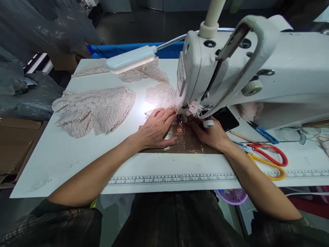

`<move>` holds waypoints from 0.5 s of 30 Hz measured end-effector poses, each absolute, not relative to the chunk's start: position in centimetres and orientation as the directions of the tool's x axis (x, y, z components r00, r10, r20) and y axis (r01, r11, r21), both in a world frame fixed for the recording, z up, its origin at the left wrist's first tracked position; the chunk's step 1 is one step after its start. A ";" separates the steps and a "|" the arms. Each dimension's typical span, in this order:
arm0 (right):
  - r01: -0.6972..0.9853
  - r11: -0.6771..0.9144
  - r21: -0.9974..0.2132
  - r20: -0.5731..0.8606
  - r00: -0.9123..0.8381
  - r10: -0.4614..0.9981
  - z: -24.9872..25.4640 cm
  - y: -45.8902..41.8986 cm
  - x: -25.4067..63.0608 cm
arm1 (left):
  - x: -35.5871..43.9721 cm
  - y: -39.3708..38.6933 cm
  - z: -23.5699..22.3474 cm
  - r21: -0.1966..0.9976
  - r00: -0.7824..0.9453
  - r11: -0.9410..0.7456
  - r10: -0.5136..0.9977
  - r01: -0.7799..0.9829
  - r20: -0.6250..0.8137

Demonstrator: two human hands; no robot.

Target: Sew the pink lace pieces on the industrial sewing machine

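Note:
My left hand (158,127) lies flat to the left of the presser foot (180,119), fingers stretched out and thumb apart. Its fingertips rest at the near edge of a pale pink lace piece (160,96). Under the palm is the brown, scuffed machine plate (195,142) with a small red arrow sticker (179,130). My right hand (212,133) reaches in from the right, close beside the foot. The sewing machine head (192,68) and a ribbed knob (208,122) hide its fingertips, so I cannot see whether they grip anything. The lace at the needle is hidden too.
More lace (97,108) lies at the left. A lit lamp (132,59) hangs over the table. At the right are a black phone (226,118), blue snips (264,133), a pencil (243,137) and red-and-yellow-handled scissors (267,159). A ruler strip (169,180) runs along the front edge.

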State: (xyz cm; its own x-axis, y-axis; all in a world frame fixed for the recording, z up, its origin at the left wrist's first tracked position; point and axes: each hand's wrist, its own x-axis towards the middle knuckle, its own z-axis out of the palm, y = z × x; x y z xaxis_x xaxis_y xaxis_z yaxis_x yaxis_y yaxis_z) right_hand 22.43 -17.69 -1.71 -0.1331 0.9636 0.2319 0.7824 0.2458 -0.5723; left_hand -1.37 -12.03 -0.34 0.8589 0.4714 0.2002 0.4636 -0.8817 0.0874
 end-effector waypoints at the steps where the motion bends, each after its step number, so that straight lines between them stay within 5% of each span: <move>1: 0.786 0.253 -0.565 0.251 -0.129 0.959 -1.7 -17.6 22.4 | -1.4 -11.9 -0.4 0.112 0.864 -0.883 0.468 0.455 0.187; 8: 0.705 0.216 -0.676 0.233 -0.073 0.970 -1.6 -17.6 22.8 | -1.1 -12.9 0.0 0.076 0.809 -0.821 0.571 0.566 0.139; 12: 0.613 0.120 -0.781 0.151 -0.001 0.989 -1.9 -17.4 23.1 | -0.7 -13.6 1.3 -0.086 0.770 -0.767 0.622 0.635 0.140; 15: 0.592 0.124 -0.797 0.169 0.020 0.985 -2.3 -17.1 23.2 | 0.0 -11.9 1.9 -0.241 0.849 -0.815 0.521 0.526 0.090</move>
State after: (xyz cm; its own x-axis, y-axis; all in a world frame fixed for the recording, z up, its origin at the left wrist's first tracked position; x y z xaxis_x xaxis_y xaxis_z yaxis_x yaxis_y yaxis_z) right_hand 23.20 -17.12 -2.29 0.0197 0.9855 0.1686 0.5916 0.1245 -0.7966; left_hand -0.01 -11.87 1.87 0.8486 0.5213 0.0898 0.5264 -0.8154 -0.2411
